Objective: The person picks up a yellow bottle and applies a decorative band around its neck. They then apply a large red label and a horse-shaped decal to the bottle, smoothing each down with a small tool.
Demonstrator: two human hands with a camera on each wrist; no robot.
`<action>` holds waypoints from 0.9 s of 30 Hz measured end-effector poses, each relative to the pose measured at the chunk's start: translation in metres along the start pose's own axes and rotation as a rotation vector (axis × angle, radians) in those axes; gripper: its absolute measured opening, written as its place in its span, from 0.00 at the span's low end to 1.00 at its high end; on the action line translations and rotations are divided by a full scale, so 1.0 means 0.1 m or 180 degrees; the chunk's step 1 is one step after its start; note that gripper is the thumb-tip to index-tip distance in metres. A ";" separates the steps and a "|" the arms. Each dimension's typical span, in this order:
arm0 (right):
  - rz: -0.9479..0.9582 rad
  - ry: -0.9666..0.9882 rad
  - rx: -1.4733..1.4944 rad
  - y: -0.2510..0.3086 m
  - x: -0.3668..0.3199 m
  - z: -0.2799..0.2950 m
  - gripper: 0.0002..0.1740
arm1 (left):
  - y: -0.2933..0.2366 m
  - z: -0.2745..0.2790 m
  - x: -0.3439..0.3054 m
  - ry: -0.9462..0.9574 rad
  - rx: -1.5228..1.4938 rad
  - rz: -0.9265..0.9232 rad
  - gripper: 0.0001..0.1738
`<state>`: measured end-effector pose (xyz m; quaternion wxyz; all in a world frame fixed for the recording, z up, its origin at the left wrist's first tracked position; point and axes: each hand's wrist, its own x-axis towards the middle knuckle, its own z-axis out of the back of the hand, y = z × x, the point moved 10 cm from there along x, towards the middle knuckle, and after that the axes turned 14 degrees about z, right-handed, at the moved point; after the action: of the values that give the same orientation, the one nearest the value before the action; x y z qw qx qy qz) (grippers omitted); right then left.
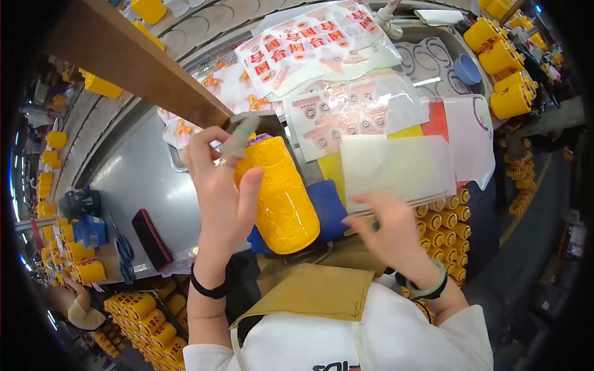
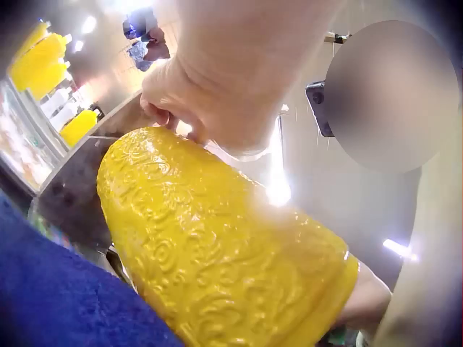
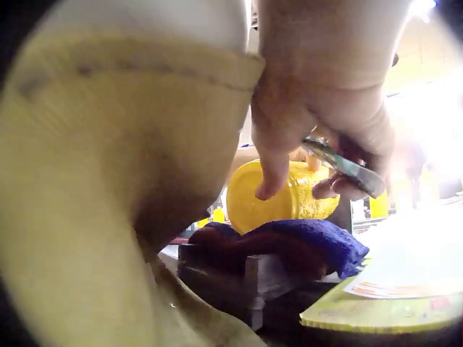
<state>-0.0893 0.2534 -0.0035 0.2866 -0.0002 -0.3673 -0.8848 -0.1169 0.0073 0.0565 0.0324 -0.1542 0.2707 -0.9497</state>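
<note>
A glossy yellow embossed jar (image 1: 281,198) (image 2: 210,238) (image 3: 275,195) lies tilted over a blue cloth (image 1: 325,207) (image 2: 65,282) (image 3: 311,242). Beside its upper end, my left hand (image 1: 219,185) (image 2: 224,79) has curled fingers around a crumpled grey-green piece (image 1: 238,137), with the thumb standing apart near the jar's side. My right hand (image 1: 396,232) (image 3: 325,94) is to the right of the jar, its thumb and forefinger spread. A small flat greenish tool (image 3: 347,170) is gripped in its other fingers, mostly hidden in the head view.
Printed decal sheets (image 1: 309,46) and a pale stack of sheets (image 1: 396,167) lie beyond and to the right. A wooden beam (image 1: 142,62) slants in at upper left. Scissors (image 1: 124,250) and a dark red case (image 1: 151,238) lie left. Yellow jars (image 1: 501,59) stand at right.
</note>
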 end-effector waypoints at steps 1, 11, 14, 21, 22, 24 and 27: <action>-0.0291 -0.0107 -0.0344 -0.25 -0.13 0.11 0.15 | 0.06 -0.06 -0.12 0.0002 -0.0009 0.0013 0.33; -0.1107 0.0019 -0.0870 -0.75 -0.47 0.15 0.12 | 0.51 -0.27 -1.09 -0.0059 -0.1690 0.0801 0.78; -0.1082 -0.0018 -0.0624 -0.79 -0.48 0.16 0.08 | 0.39 -0.36 -1.21 0.0121 -0.1615 0.0794 0.77; -0.0258 0.0062 -0.1101 -0.52 -0.36 0.35 0.04 | 0.32 -0.40 -1.19 -0.0407 -0.1598 0.0805 0.63; -0.0325 0.0056 -0.1072 -0.51 -0.32 0.40 0.04 | 0.31 -0.40 -1.19 -0.0412 -0.1603 0.0799 0.63; -0.0396 0.0056 -0.1060 -0.48 -0.24 0.46 0.04 | 0.28 -0.32 -1.20 -0.0546 -0.1526 0.0786 0.57; -0.0356 -0.0188 -0.0496 -0.37 -0.11 0.59 0.04 | 0.30 -0.33 -1.21 -0.0501 -0.1525 0.0919 0.56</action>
<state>-0.1112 0.3182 0.0133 0.2248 -0.0281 -0.3051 -0.9250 -0.0128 0.0160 -0.0197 0.1508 -0.1905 0.5031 -0.8293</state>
